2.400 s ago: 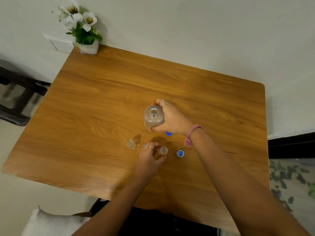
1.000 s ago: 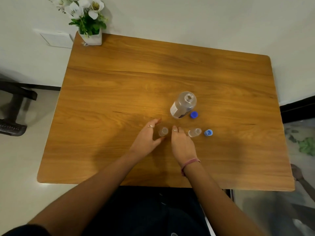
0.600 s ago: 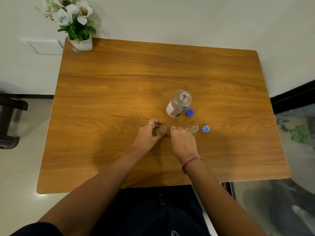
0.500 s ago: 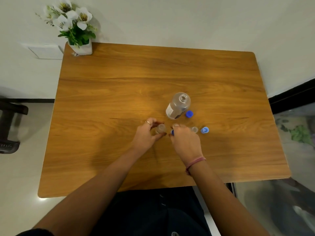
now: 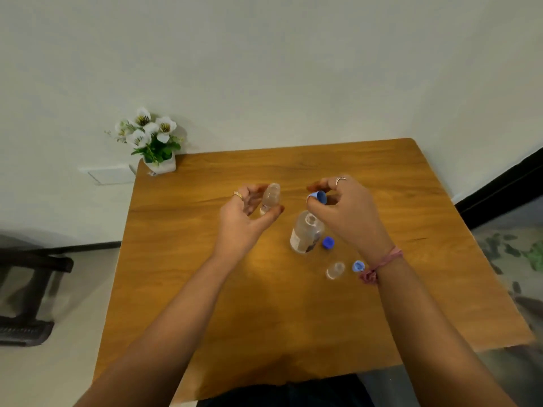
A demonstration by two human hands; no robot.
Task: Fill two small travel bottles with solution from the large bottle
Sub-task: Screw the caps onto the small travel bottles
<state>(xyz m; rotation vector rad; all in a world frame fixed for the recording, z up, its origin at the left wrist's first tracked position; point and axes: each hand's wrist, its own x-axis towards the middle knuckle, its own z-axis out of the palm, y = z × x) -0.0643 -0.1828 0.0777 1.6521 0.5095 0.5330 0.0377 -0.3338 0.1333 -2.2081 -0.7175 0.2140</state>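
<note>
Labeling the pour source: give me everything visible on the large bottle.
The large bottle is clear, plastic-looking, with rounded shoulders, a short neck and a white-and-dark label low on its side. It stands upright on the wooden table, mouth open and uncapped. A dark blue cap lies just right of its base. Neither hand touches it; the right hand hovers above, overlapping its neck in view. Its liquid level can't be told.

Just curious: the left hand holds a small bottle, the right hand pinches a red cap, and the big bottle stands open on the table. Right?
Nearly. The cap in the right hand is blue, not red, as the head view shows. The left hand does hold a small bottle, and the big bottle stands open on the table.
</note>
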